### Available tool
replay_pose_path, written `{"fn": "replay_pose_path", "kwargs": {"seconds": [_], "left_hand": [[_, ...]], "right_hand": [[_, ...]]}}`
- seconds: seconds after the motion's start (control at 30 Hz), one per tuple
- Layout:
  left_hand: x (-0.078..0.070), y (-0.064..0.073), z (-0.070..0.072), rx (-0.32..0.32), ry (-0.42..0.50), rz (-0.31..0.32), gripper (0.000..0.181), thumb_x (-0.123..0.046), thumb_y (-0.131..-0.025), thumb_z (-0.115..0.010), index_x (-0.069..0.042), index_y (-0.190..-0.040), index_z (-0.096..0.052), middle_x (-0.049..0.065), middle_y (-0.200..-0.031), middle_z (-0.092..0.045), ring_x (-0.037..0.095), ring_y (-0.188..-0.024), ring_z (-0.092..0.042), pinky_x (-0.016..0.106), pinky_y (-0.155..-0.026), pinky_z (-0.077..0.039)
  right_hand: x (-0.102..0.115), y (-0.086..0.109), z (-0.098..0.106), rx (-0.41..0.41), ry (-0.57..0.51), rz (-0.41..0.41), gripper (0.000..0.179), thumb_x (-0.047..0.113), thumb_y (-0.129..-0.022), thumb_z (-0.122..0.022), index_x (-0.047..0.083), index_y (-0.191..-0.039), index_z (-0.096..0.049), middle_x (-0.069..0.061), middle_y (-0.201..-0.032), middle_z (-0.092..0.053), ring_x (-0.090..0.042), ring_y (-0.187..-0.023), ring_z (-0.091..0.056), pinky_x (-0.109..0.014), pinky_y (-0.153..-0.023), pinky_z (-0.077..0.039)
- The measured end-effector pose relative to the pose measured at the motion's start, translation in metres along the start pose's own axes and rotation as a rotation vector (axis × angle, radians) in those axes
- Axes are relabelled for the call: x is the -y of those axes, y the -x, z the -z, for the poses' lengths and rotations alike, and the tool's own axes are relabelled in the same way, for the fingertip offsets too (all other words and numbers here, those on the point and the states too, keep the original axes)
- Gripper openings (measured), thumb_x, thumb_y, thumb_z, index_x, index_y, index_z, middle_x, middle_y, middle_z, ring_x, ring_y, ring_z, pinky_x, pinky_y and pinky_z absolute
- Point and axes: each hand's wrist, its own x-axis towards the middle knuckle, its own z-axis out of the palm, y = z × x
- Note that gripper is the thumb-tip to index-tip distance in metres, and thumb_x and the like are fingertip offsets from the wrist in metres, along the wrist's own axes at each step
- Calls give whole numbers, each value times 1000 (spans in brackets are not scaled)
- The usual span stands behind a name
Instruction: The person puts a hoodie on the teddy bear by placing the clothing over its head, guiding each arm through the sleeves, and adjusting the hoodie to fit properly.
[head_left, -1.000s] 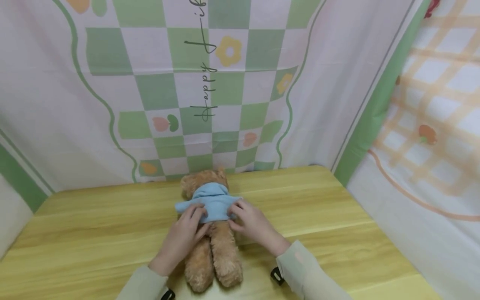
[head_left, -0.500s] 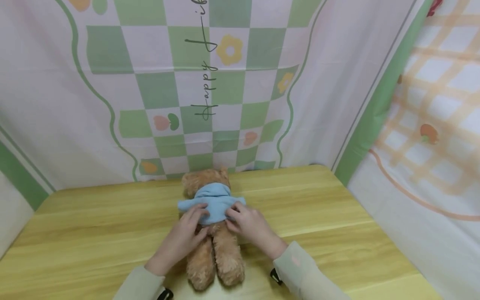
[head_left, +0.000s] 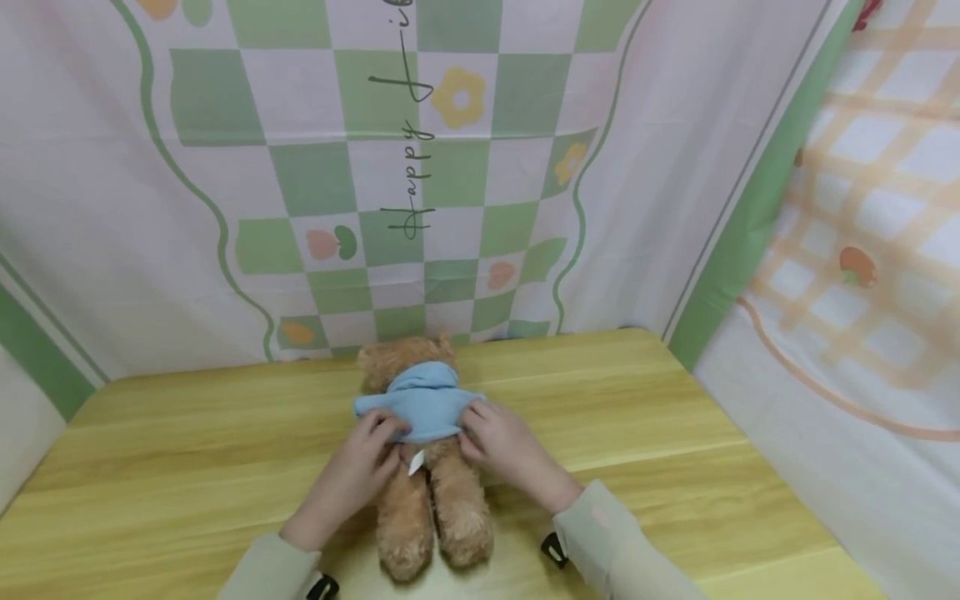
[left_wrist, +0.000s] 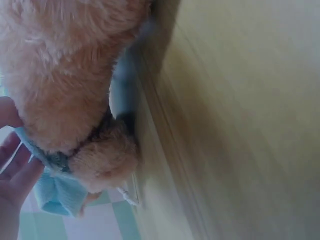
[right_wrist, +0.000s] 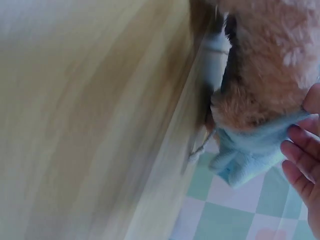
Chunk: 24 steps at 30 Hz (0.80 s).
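Observation:
A brown plush teddy bear (head_left: 467, 525) lies on the table, its head towards the back and its legs towards me. It wears a light blue hooded top (head_left: 431, 412) that ends above the legs. My left hand (head_left: 348, 471) pinches the left part of the hem between thumb and fingers. On the other side, my right hand (head_left: 513, 450) pinches the hem's right part. Between the hands, a small white tag (head_left: 416, 462) shows just below the hem. In the right wrist view, a pale drawstring (right_wrist: 199, 151) hangs from the top down to the table.
The wood-grain table (head_left: 637, 400) extends on both sides of the bear. Behind it hangs a green-and-white checkered cloth (head_left: 390, 183) with printed lettering. A curtain with an orange check pattern (head_left: 870, 208) covers the right side. Dark straps (head_left: 553, 550) show near the sleeves.
My left hand has shifted slightly left, and the white tag has come into sight below the hem. The right hand has moved a little inward and then back out, still at the hem.

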Motion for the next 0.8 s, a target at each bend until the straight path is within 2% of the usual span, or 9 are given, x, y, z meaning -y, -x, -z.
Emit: {"fn": "replay_pose_path", "kwargs": {"seconds": [0.13,0.23,0.37,0.6,0.7,0.8], "left_hand": [[1,0,1,-41,-49,26,26,1,-74,-78,-5,-91,-59,4,-89,-55,12,-79,-59,20,-67,-54],[1,2,2,-52,-61,54,20,-2,-76,-78,-6,-89,-62,2,-87,-59,12,-77,-62,19,-67,-55],[2,2,5,-25,-41,45,15,-3,-81,-73,-7,-91,-63,1,-88,-61,12,-78,-64,21,-68,-55],[8,5,10,69,27,-53,14,2,-84,-66,-6,-93,-58,4,-93,-61,13,-85,-62,22,-73,-55],[12,7,11,100,50,-73,16,4,-84,-65,-6,-92,-57,5,-97,-61,12,-86,-61,21,-73,-54],[14,8,10,96,41,-53,21,7,-80,-67,-5,-93,-56,5,-95,-58,11,-82,-59,19,-69,-52]], "right_hand": [[0,-3,0,-39,-56,2,11,9,-82,-69,7,-90,-62,-2,-86,-61,-12,-76,-59,-21,-67,-52],[-1,-5,2,-27,-117,10,10,5,-82,-67,6,-91,-64,-4,-89,-63,-14,-79,-62,-22,-70,-54],[-3,-8,5,38,-167,12,10,4,-84,-64,4,-94,-65,-6,-95,-64,-16,-84,-64,-24,-74,-55],[-4,-8,6,135,-269,-69,10,10,-90,-58,7,-97,-65,-6,-98,-61,-15,-83,-59,-26,-71,-52],[-3,-7,5,148,-317,-94,10,11,-91,-57,10,-96,-66,-4,-97,-59,-13,-80,-54,-25,-69,-48],[0,-8,3,122,-287,-78,6,12,-90,-60,12,-92,-66,-4,-95,-57,-12,-79,-51,-24,-67,-47]]}}
